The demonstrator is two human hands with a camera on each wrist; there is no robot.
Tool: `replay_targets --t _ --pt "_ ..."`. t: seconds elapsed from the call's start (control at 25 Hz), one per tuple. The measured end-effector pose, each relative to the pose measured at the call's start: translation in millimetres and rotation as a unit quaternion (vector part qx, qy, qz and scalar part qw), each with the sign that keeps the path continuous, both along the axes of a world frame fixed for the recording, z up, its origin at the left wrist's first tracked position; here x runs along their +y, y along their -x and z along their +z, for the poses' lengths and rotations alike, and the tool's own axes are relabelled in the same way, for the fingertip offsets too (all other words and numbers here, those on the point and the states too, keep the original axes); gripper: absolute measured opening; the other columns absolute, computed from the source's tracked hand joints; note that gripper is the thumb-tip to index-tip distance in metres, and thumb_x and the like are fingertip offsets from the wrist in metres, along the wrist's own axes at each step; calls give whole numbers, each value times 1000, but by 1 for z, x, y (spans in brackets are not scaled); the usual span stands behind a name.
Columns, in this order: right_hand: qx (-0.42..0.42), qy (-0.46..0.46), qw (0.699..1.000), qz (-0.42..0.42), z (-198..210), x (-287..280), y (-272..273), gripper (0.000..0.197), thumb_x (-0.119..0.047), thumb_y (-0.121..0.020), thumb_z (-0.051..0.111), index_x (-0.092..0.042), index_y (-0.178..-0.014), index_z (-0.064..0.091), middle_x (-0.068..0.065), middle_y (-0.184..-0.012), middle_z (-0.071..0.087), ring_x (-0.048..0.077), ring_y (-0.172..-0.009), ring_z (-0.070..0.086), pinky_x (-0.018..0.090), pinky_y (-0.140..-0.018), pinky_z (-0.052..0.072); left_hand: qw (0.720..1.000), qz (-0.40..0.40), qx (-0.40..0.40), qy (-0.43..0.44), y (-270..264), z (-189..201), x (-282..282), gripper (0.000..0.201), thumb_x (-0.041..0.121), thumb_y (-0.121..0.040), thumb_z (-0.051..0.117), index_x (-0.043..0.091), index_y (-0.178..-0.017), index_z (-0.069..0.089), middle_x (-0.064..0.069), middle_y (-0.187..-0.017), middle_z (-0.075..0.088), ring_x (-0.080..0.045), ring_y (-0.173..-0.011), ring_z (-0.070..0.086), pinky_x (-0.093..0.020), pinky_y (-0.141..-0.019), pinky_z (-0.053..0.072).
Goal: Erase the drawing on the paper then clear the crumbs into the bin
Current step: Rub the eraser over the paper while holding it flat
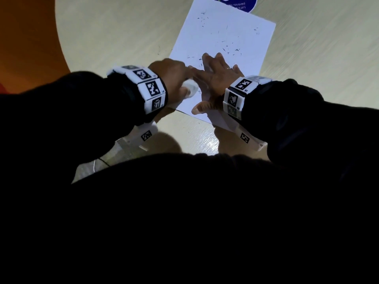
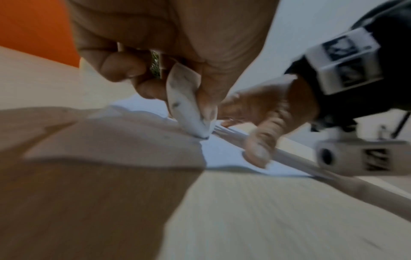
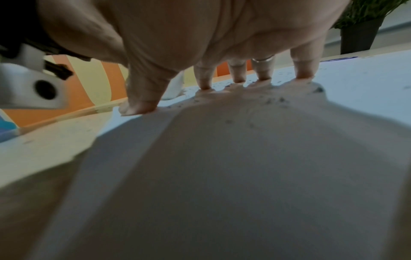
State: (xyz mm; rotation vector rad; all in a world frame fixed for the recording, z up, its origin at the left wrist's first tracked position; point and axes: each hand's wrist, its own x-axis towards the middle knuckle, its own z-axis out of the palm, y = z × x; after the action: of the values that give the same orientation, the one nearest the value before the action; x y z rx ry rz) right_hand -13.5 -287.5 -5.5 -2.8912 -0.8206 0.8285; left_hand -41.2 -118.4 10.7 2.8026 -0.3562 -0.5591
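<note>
Erase step in hand. Left hand (image 2: 169,44) pinches eraser (image 2: 189,105), tip on paper (image 1: 223,33) near its near edge; right hand (image 1: 217,78) beside it, fingers flat, pinning the sheet. Crumbs (image 1: 229,49) scattered farther up the paper — sweeping looks next. Bin not in view.

A white sheet of paper (image 1: 223,37) lies slanted on the pale wood-grain worktop (image 1: 123,33). Dark eraser crumbs (image 1: 227,48) are scattered over the sheet, a few on the worktop beside its left edge. The right hand (image 1: 215,78) lies flat with spread fingers on the sheet's near part. Just beside it, the left hand (image 1: 172,76) has its grip on a white eraser (image 1: 190,89), set against the paper. A blue round sticker (image 1: 238,3) shows at the sheet's far corner. Both wrists wear white bands with black square markers.
</note>
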Motion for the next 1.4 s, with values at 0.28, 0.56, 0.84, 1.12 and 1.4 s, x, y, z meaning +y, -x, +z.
replay_targets --t 0.28,0.56,0.84,1.12,1.4 --pt "-6 -8 1000 -7 -5 -1 -1 112 -70 -61 70 -43 -148 5 1 -158 -4 28 -146 -7 62 -111 16 999 4 28 23 9 -6 -6 17 36 -82 51 19 -77 54 1 -76 57 -23 -72 55 -28 -57 30" --pt "-12 -20 1000 -3 -2 -2 1 107 -68 -63 70 -40 -148 12 3 -156 2 29 -145 -3 62 -109 18 999 9 -31 8 5 -4 -5 23 36 -82 49 14 -89 55 -4 -84 55 -26 -78 50 -30 -64 31" --pt "-27 -9 1000 -1 0 0 3 107 -69 -64 69 -38 -149 11 4 -156 5 29 -144 0 61 -108 21 996 58 -68 -25 -9 -3 4 37 41 -80 46 13 -99 61 -10 -96 61 -29 -83 53 -32 -67 34" --pt "-13 -2 1000 1 3 -1 2 108 -69 -65 68 -38 -149 8 4 -158 -1 30 -145 -4 62 -110 18 999 23 -26 -28 -4 -3 2 26 31 -86 51 10 -97 60 -9 -93 61 -30 -83 53 -32 -67 34" --pt "-39 19 997 -63 13 -5 19 90 -64 -66 68 -25 -137 28 10 -135 29 35 -128 29 52 -90 39 998 -9 -61 -28 -32 -2 11 39 35 -64 37 14 -86 62 -15 -84 55 -28 -76 47 -29 -62 28"
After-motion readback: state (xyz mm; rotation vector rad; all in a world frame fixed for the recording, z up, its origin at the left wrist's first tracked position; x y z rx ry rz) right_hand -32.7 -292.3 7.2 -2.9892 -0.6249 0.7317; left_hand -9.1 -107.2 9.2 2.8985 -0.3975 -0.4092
